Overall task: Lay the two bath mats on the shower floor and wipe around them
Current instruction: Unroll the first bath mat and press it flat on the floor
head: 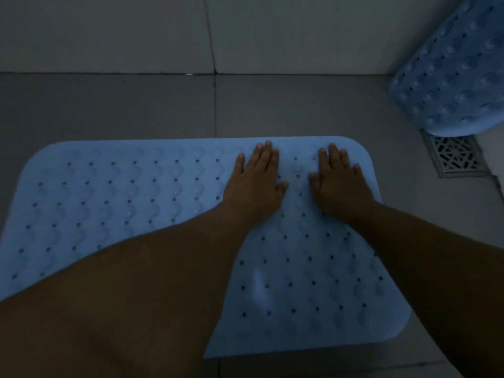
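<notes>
A light blue bath mat (114, 203) with rows of small holes lies flat on the grey shower floor (136, 110). Both palms press down on its far right part. My left hand (256, 181) lies flat with straight fingers pointing away. Just to its right, my right hand (341, 184) lies flat in the same way near the mat's far right corner. A second blue mat (452, 75), its suction-cup side showing, stands curled against the wall at the upper right. My forearms hide part of the near mat.
A square metal floor drain (454, 156) sits in the floor below the standing mat, right of the flat one. Grey tiled walls (109, 31) rise behind the floor. Bare floor stretches between the flat mat and the back wall.
</notes>
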